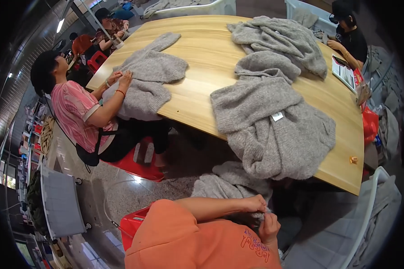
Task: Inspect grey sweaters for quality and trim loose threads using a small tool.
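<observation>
Close to my body, my left hand (255,204) is closed with its fingertips pinching a bit of grey knit fabric. Just below it, my right hand (269,226) pinches the same fabric, fingers bent. The cloth between them looks like part of a grey knitted sweater (226,186) that hangs below the table edge; my arm hides some of it. Any small tool in my fingers is too small to make out. On the table (197,58) in front lies another grey sweater (283,130) with a white label (277,116), its lower part overhanging the edge.
More grey sweaters (283,40) are heaped farther back. At left, a person in pink (74,103) handles a grey garment (143,89); another in black (352,45) sits far right. A white bin (368,215) stands at my right, a grey cart (63,201) at left.
</observation>
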